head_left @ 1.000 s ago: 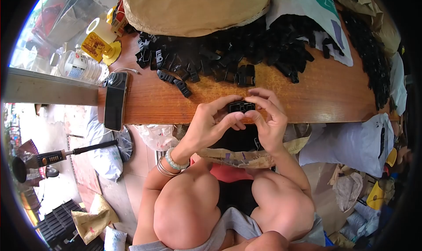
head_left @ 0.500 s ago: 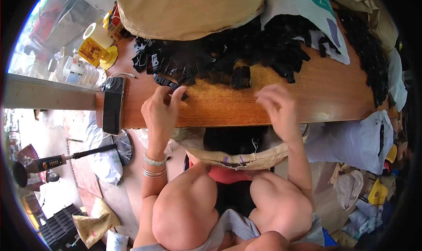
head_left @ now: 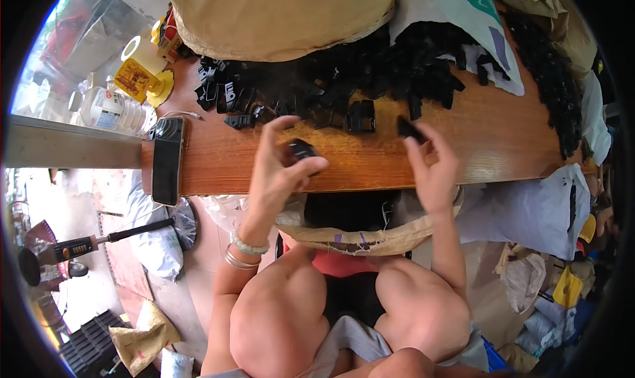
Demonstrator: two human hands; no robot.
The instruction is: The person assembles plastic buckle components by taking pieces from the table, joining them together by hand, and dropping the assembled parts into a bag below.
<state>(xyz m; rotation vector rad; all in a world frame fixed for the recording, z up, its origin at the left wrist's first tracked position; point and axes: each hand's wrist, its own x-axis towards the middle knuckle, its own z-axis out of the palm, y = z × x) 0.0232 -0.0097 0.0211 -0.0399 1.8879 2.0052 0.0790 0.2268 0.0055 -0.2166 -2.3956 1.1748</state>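
Note:
My left hand is over the front of the wooden table, its fingers curled around a small black plastic part. To the right, my right hand pinches another black plastic piece between thumb and fingers. The two held pieces are apart. Just beyond my hands, a single blocky black part lies at the near edge of a heap of black plastic parts. The exact kind of these parts is too small to make out.
A phone lies at the table's left edge, near a plastic bottle and a yellow stand. A large tan sack sits behind the heap. White sacks stand at the right. A cloth rim hangs above my lap.
My left hand has moved right and lifted a black part from the heap's front edge. My right hand has shifted slightly right and now holds a black piece.

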